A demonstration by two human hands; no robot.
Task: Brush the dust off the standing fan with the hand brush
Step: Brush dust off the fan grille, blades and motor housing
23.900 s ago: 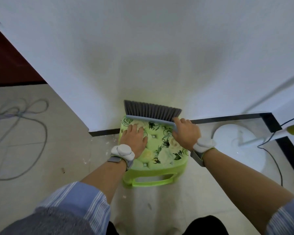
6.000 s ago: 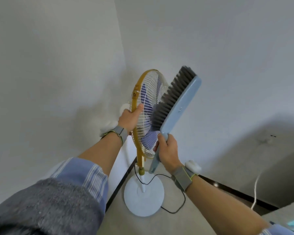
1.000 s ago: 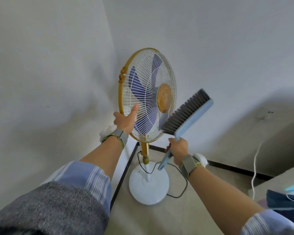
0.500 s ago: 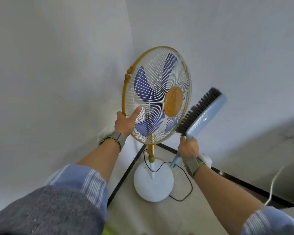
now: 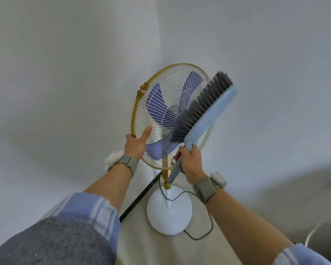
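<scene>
Hand brush (image 5: 208, 113) against standing fan (image 5: 166, 119) grille
Right hand (image 5: 191, 163) fist-wrapped round brush handle, bristles on wire guard; left hand (image 5: 137, 144) grips the gold rim, thumb extended

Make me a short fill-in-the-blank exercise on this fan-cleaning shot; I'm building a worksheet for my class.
1. The hand brush is held in the person's ____ hand.
2. The left hand steadies the fan's ____-coloured outer rim.
3. The fan blades behind the wire grille are ____ in colour.
4. The fan's round base on the floor is ____.

Missing words: right; yellow; purple; white
</scene>
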